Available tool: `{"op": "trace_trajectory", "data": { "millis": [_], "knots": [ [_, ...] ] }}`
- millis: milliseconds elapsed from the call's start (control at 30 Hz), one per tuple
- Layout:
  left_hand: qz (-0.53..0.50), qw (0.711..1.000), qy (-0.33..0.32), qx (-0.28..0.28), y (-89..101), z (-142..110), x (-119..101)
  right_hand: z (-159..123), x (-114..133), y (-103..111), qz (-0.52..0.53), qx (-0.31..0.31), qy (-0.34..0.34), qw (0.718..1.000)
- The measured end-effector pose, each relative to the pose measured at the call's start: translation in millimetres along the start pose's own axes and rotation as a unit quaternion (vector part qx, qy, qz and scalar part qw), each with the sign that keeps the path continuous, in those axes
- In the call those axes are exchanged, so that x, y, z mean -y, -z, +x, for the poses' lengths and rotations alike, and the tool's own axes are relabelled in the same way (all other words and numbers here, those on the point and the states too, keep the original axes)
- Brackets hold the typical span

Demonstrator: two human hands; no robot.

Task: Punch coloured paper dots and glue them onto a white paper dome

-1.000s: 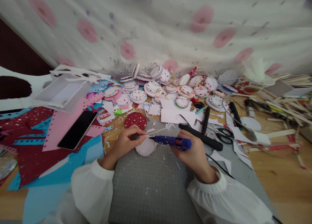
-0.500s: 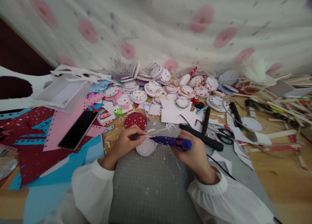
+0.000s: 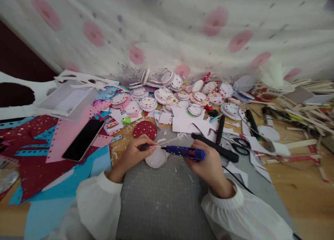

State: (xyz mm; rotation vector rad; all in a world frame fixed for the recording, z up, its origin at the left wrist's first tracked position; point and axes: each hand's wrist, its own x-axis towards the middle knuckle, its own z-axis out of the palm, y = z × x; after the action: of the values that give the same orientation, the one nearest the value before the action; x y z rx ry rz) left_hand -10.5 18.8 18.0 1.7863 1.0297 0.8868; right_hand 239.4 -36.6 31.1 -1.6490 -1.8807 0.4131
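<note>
My right hand is wrapped round a blue hot glue gun, its nozzle pointing left. A black cord runs from behind that hand toward the lower right. The fingertips of my left hand pinch a thin white piece, mostly hidden, right at the nozzle tip. Below the nozzle, a round white paper disc lies on the grey cutting mat. Just beyond my left hand is a red disc with white stars.
Decorated paper discs are heaped along the back. Scissors, a black case and wooden sticks lie to the right. On the left are a phone, coloured paper and a white tray.
Almost nothing differs. Both hands, the glue gun and the white piece at its tip hold nearly the same place.
</note>
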Motion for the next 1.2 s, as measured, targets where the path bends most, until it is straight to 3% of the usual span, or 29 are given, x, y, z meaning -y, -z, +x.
{"op": "trace_trajectory", "data": {
  "millis": [400,500,700,833,1000,1200],
  "knots": [
    [0.004,1.0,0.007,0.0,0.1,0.0,-1.1,2.4,0.5,2.4,0.015,0.004,-0.006,1.0],
    [0.003,1.0,0.013,0.0,0.4,0.8,-1.1,2.3,-1.0,3.0,0.051,0.009,-0.039,0.998],
    [-0.004,1.0,0.005,-0.002,0.7,0.2,1.3,4.2,-7.3,-2.5,0.183,0.063,-0.154,0.969],
    [-0.01,1.0,0.004,-0.008,0.6,-0.5,3.4,9.5,-6.4,-4.6,0.247,0.053,-0.175,0.952],
    [-0.027,0.999,0.015,-0.017,0.6,-0.5,0.0,15.1,-2.2,0.4,0.25,0.012,-0.221,0.943],
    [-0.069,0.995,0.047,-0.054,-0.9,-0.5,-3.3,13.8,-3.3,5.6,0.321,0.061,-0.22,0.919]
  ]
}}
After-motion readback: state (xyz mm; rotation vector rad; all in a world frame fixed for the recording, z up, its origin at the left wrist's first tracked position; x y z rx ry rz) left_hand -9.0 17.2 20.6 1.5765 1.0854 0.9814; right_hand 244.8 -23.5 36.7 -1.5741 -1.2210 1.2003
